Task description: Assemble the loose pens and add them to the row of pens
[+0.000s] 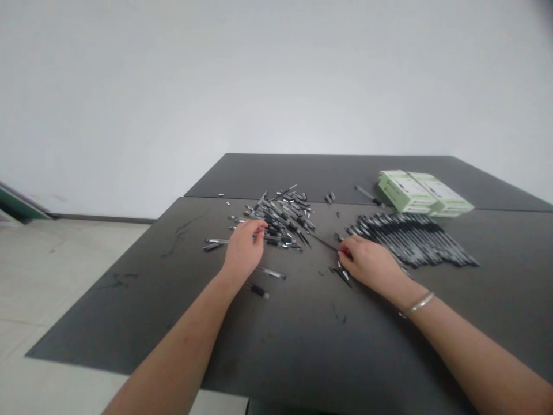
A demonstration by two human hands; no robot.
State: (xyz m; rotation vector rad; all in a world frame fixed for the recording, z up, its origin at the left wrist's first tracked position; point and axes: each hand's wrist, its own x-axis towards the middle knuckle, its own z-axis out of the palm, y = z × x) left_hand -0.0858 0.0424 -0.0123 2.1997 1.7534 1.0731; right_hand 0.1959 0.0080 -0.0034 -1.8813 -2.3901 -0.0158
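Note:
My left hand [245,245] is at the near left side of a loose pile of pen parts [283,214], its fingers curled together. Whatever lies between those fingertips is too small to make out. My right hand [367,259], with a silver bracelet on the wrist, pinches the end of a thin dark pen refill [324,241], whose other end points toward the pile. Just below those fingers lie small dark and silvery pieces [342,274]. Under my left wrist are a clear pen barrel [272,272] and a pen part with a black grip [259,291].
A neat row of black-gripped pens [415,239] lies right of my right hand. Behind it stand green and white boxes [425,192], with a single pen [369,196] beside them. Small caps [330,197] lie near the seam of the dark table [302,334].

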